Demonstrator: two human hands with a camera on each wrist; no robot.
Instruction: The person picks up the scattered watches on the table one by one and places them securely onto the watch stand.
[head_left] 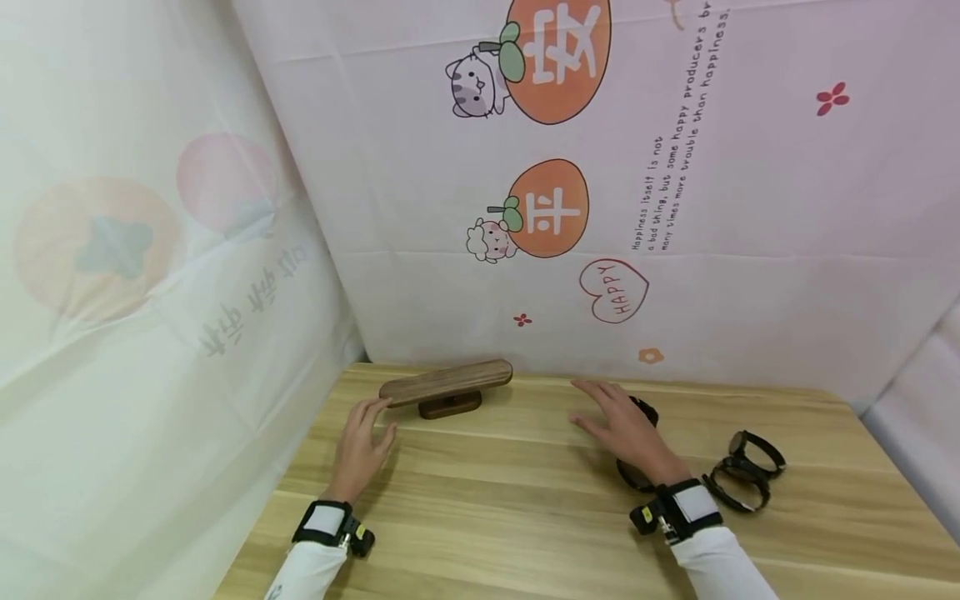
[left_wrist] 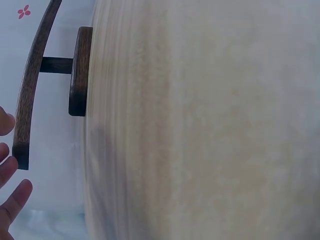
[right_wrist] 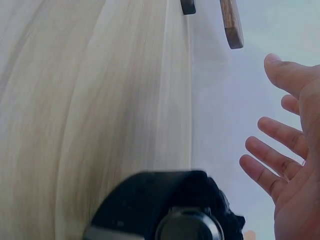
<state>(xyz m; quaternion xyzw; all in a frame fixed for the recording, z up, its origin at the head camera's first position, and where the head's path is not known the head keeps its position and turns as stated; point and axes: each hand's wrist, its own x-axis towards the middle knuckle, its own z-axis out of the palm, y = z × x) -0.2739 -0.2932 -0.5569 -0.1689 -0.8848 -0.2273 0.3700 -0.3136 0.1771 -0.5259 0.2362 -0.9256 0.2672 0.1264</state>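
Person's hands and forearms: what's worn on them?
Both the left hand and right hand are ungloved. The sleeves are white, with a dark marking on the left one. Each wrist has a black band with a white patch and a small black device bearing a yellow label.

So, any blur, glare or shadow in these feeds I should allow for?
Head view: wooden stand reads clearly, while the left-hand cloth looks washed out; left wrist view: a soft shadow lies on the tabletop, whose right side is pale and blurry; right wrist view: the near black watch is dark and soft-edged.
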